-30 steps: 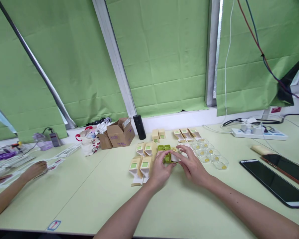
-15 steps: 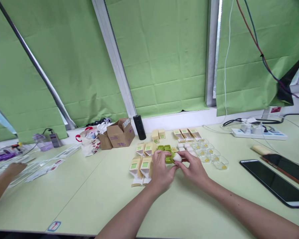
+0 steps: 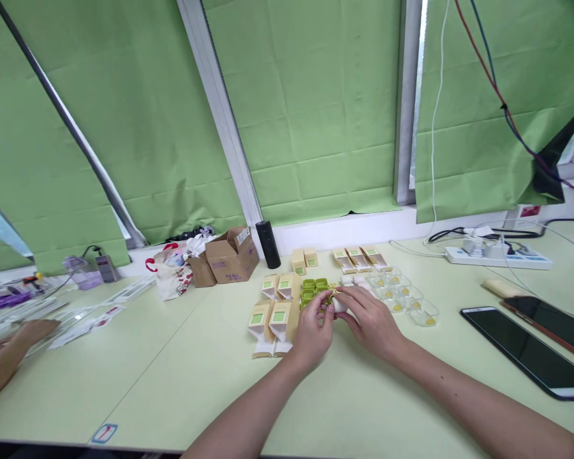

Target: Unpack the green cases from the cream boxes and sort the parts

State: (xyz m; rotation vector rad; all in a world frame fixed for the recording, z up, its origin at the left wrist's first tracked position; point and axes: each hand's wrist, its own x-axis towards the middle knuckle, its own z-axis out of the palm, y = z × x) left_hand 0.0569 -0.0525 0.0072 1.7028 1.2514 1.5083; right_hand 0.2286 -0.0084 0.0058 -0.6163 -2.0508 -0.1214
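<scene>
My hands meet over the table, fingers closed around a small two-part object. My left hand [image 3: 314, 331] pinches a green cup-like piece [image 3: 330, 298], mostly hidden by the fingers. My right hand [image 3: 374, 322] grips a white rounded piece [image 3: 339, 306] pressed against it; whether the two are joined I cannot tell. Just beyond my left fingertips stand several square green cups [image 3: 308, 294] in rows. Behind my right hand lie small white and pink pieces [image 3: 348, 280], partly covered by it. Small yellow pieces [image 3: 333, 286] show above my fingertips.
Open cream cartons [image 3: 280, 317] stand left of my hands, with more cartons [image 3: 355, 258] farther back. Clear cups with yellow bottoms [image 3: 423, 313] sit to the right, before a phone [image 3: 526, 349] and a power strip [image 3: 497, 256]. Another person's hand [image 3: 38, 331] is at far left.
My right fingers have moved over the white piece, covering more of it. My left hand has lowered slightly, uncovering more green cups. The other person's hand has shifted a little right.
</scene>
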